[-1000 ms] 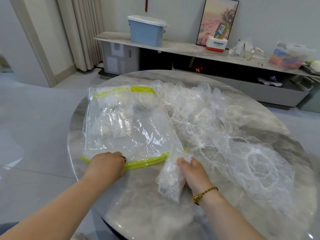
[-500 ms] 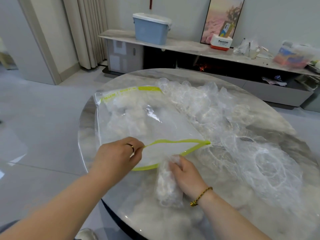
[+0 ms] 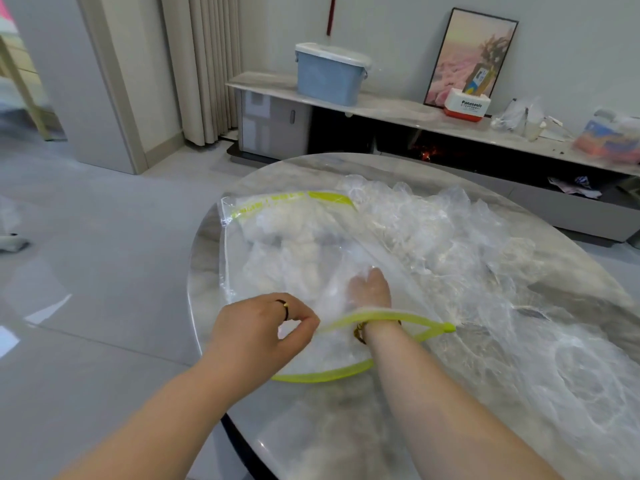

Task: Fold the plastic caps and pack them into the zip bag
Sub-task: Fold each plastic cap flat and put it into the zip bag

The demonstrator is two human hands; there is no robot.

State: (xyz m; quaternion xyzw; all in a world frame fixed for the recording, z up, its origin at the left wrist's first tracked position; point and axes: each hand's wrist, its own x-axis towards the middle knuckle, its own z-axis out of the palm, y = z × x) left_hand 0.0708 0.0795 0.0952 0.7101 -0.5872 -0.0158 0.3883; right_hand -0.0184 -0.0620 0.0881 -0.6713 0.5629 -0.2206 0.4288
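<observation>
- Head view: the left grip point(image 3: 263, 327) is clamped on the upper green zip lip of the zip bag point(image 3: 322, 375), thumb and forefinger pinching it and holding it raised off the lower lip, so the mouth gapes.
- A dark ring point(image 3: 284, 308) sits on one finger of this grip.
- The right grip point(image 3: 370, 289) is inside the bag, past the wrist, just right of the left grip. It shows only dimly through the film, so I cannot tell whether its fingers are apart or closed on a cap.
- A woven bracelet point(image 3: 360, 332) lies at the bag's mouth on that wrist.
- Folded caps point(image 3: 294, 237) are bunched inside the bag, beyond the right grip's fingertips.
- Loose plastic caps point(image 3: 450, 244) are heaped on the marble worktop point(image 3: 311, 168), to the right of the right grip and touching the bag's side.
</observation>
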